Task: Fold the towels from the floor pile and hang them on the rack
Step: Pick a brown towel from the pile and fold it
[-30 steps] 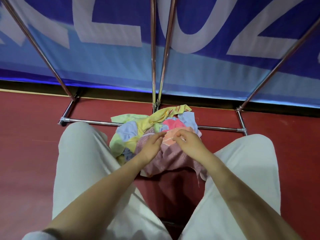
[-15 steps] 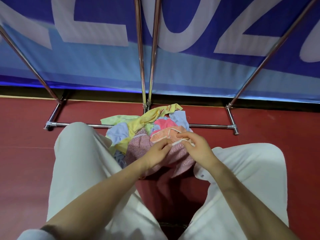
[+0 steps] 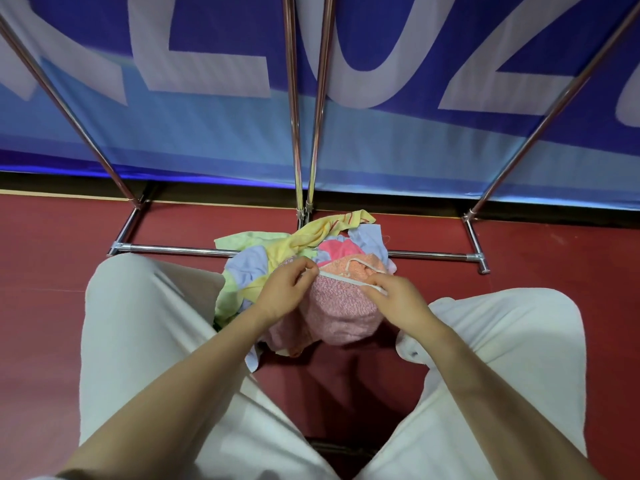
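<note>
Left hand: reaching forward and down between the knees, forearm bare, fingers curling inward, thumb and forefinger pinching a thin white edge. Right hand: reaching in from the opposite side, forearm bare, fingers curling, pinching the same white edge at its other end. Both hands are sitting near each other, knuckles facing up. Legs: bending, knees spreading apart.

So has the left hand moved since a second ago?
Yes. The left hand has slid left along the pink terry towel, away from the right hand, stretching its white hem between them.
</note>
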`<state>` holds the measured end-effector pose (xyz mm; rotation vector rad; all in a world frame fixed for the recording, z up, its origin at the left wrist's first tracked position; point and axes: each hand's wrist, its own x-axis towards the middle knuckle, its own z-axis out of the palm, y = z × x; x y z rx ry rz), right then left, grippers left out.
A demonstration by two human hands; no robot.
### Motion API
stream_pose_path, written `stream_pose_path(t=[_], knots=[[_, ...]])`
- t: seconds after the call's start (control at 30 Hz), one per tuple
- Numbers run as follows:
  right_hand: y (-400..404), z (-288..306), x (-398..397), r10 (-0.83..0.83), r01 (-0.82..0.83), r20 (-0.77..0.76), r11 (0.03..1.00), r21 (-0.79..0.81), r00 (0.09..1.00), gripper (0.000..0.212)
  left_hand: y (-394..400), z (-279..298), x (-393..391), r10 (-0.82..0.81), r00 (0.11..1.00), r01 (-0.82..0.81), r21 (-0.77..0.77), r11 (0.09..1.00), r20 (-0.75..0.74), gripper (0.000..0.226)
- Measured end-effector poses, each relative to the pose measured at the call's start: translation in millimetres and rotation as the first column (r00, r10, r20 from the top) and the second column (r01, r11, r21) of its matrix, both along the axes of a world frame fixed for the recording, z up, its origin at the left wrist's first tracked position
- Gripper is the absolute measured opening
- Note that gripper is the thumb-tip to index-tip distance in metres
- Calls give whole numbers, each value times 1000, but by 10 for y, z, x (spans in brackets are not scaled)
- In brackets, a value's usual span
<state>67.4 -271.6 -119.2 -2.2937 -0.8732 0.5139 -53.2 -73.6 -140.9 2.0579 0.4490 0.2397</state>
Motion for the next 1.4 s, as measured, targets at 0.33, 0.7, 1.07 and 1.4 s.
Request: stream_pose_path(t=[0.33,0.7,1.07,1.4], knots=[[102,124,59,-372,591,-533,737,327,760,23,81,-45,-269,-109,984,116,47,992,-138,52],[-111,67,469,-650,865,-572,406,294,500,17,309,-240,-366,-63,952,86,65,994,-298,26],[272,130,273,-545,763,-580,605,229,606,21,103,64,-116,105,975,-104,16,994,-194,20],[771,157,-272,73,63,-417,951,304,906,30,102,515,-112,-2,1000,-1,125,992,26,15]])
